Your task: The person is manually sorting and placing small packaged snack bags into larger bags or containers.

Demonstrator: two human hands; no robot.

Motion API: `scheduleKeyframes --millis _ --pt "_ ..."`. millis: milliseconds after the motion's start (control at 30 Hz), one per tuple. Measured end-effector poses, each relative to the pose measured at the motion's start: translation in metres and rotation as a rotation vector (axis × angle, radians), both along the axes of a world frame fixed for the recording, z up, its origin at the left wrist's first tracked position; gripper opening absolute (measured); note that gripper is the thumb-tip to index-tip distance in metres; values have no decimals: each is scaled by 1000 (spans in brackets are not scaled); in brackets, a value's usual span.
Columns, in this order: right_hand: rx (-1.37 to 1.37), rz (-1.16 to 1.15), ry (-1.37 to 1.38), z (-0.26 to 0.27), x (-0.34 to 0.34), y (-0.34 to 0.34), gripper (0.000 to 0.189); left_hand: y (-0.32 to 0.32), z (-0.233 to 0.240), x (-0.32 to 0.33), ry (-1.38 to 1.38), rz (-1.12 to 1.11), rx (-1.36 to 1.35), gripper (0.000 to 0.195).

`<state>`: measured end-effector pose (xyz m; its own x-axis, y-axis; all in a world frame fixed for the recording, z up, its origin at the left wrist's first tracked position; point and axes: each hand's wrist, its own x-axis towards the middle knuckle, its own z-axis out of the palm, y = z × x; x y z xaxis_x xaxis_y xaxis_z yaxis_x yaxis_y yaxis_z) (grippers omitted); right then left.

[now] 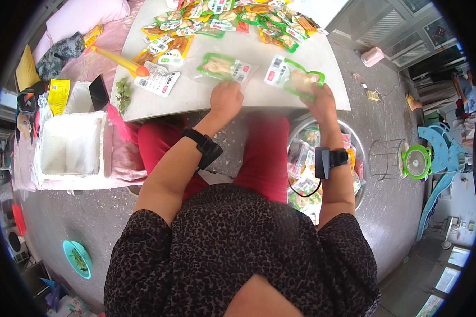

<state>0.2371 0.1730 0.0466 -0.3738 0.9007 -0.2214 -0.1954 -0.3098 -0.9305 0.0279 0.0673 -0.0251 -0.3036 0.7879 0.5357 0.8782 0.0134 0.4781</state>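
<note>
My left hand (226,99) is closed at the near edge of a clear plastic bag (190,73) on the white table (206,99). Inside or under that bag's film lies a green-edged food packet (219,66) with pale contents; which of the two cannot be told. My right hand (321,104) grips the lower right corner of another green-edged packet (295,77), tilted above the table's front edge. White, printed labels show on both packets. To the left, a silver-white packet (158,79) lies face down under the tip of a yellow-orange tube-shaped object (119,60).
Many green- and yellow-edged packets (222,18) are heaped at the table's far side. Grapes (122,95) lie at its left edge. A metal basin (361,158) of packets stands by my right leg. A white foam box (73,146) sits on the pink-covered bed (123,158).
</note>
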Motion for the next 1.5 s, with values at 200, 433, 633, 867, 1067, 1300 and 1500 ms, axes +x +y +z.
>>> scheduleKeyframes --millis 200,433,633,867,1067,1300,1500 --pt "-5 20 -107 -8 -1 -16 22 2 10 10 -79 -22 -69 10" --pt "384 468 -369 11 -5 -14 16 -4 43 31 -92 -154 63 36" --pt "500 758 -557 37 -14 -40 14 -6 65 49 -888 -575 -684 38" --pt "-21 430 133 -17 5 -42 38 -2 45 51 -1575 -394 -164 30" --pt "-187 232 373 -37 3 -82 37 -6 36 57 -1922 -530 -49 23" --pt "-111 -44 269 -35 -5 -70 22 -7 44 39 -746 -33 -213 29" --pt "-95 -44 232 -42 -15 -54 17 2 40 21 0 -7 -335 24"
